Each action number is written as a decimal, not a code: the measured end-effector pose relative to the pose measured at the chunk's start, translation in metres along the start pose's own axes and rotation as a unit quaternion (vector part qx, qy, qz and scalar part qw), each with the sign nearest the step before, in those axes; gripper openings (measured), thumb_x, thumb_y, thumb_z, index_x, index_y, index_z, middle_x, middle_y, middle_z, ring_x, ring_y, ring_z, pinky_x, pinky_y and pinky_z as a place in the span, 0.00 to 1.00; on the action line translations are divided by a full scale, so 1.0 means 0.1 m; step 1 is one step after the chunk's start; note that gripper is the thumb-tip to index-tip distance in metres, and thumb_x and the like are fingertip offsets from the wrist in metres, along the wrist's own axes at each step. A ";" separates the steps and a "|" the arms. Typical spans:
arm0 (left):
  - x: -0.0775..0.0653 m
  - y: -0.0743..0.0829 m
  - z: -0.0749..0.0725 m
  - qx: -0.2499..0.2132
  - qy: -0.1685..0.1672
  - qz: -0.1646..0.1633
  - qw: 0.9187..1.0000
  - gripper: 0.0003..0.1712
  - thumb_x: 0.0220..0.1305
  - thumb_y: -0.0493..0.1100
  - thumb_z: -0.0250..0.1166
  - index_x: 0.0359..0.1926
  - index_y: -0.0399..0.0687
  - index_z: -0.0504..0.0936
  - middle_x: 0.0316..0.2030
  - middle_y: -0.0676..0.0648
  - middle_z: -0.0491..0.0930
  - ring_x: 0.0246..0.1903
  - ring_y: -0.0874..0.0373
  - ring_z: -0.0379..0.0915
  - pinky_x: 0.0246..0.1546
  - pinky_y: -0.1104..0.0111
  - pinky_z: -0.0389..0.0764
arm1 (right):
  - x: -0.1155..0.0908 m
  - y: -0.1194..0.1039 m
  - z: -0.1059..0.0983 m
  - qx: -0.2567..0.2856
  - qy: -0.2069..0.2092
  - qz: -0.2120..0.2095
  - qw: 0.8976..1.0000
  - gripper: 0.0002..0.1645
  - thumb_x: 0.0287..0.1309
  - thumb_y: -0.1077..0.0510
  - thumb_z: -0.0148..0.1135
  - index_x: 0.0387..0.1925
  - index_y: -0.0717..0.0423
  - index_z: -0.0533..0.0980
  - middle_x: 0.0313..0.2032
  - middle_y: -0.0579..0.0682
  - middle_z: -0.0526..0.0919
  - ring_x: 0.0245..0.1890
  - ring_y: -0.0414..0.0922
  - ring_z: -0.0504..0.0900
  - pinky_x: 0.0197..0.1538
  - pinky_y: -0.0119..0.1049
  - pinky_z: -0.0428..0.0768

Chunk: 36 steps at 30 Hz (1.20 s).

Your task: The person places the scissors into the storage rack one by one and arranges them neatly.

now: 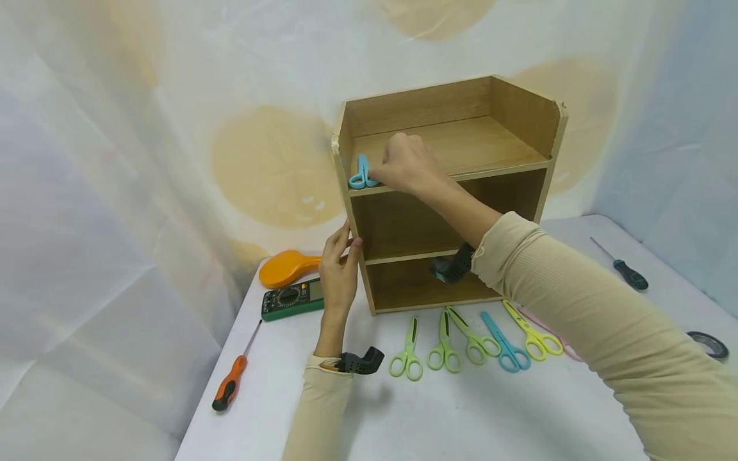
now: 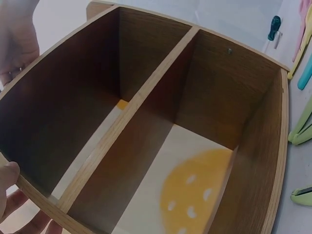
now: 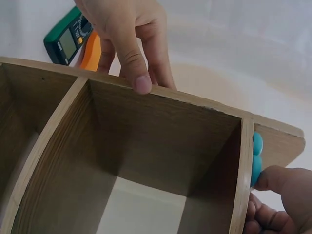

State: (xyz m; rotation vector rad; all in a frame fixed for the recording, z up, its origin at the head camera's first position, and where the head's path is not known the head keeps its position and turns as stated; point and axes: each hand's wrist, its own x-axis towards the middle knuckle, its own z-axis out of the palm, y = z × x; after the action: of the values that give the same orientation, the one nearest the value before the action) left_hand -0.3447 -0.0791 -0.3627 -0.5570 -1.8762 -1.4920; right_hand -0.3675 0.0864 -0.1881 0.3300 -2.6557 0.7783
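A wooden shelf unit (image 1: 450, 174) stands on the table, with blue scissors (image 1: 359, 182) lying at the left front corner of its top board, blades toward the back. My right hand (image 1: 408, 163) is over that board with curled fingers, its thumb at the right handle loop of the scissors. In the right wrist view, the thumb meets the blue handles (image 3: 257, 168), just behind the board's front edge. My left hand (image 1: 340, 272) rests against the unit's left side; its fingers lie along the outer panel and the thumb (image 3: 142, 84) touches the front edge.
Green scissors (image 1: 408, 351), more blue scissors (image 1: 506, 346) and yellow scissors (image 1: 533, 333) lie before the unit. Left are an orange paddle-shaped thing (image 1: 284, 269), a multimeter (image 1: 291, 299) and an orange screwdriver (image 1: 230, 383). Right are a dark screwdriver (image 1: 630, 274) and black tape (image 1: 708, 344).
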 end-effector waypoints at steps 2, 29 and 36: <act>-0.01 0.02 -0.01 -0.003 -0.002 -0.004 1.000 0.25 0.70 0.32 0.62 0.67 0.35 0.73 0.59 0.34 0.75 0.50 0.42 0.78 0.47 0.53 0.83 | -0.04 0.02 -0.02 0.004 -0.001 -0.013 1.000 0.33 0.66 0.52 0.59 0.06 0.53 0.62 0.07 0.41 0.58 0.08 0.35 0.53 0.14 0.27 0.54; 0.02 -0.32 -0.11 0.004 -0.010 -0.017 1.000 0.26 0.72 0.47 0.63 0.69 0.57 0.73 0.60 0.48 0.75 0.52 0.54 0.77 0.49 0.58 0.83 | -1.82 1.19 -0.16 -0.058 -0.020 -0.212 0.975 0.07 0.54 0.64 0.73 0.33 0.48 0.86 0.33 0.39 0.81 0.33 0.38 0.76 0.32 0.33 0.80; 0.03 -0.29 -0.11 0.002 -0.013 -0.021 1.000 0.27 0.72 0.49 0.62 0.70 0.58 0.73 0.60 0.48 0.75 0.52 0.54 0.77 0.50 0.53 0.82 | -2.11 1.65 -0.08 -0.084 -0.012 -0.173 0.981 0.09 0.50 0.62 0.77 0.34 0.51 0.86 0.33 0.39 0.82 0.34 0.39 0.79 0.35 0.37 0.82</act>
State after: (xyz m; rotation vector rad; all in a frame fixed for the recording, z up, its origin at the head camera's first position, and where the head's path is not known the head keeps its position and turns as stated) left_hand -0.3644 -0.0971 -0.3793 -0.5401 -1.9218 -1.5138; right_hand -0.2251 0.2521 -0.3429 0.7328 -2.5605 0.4407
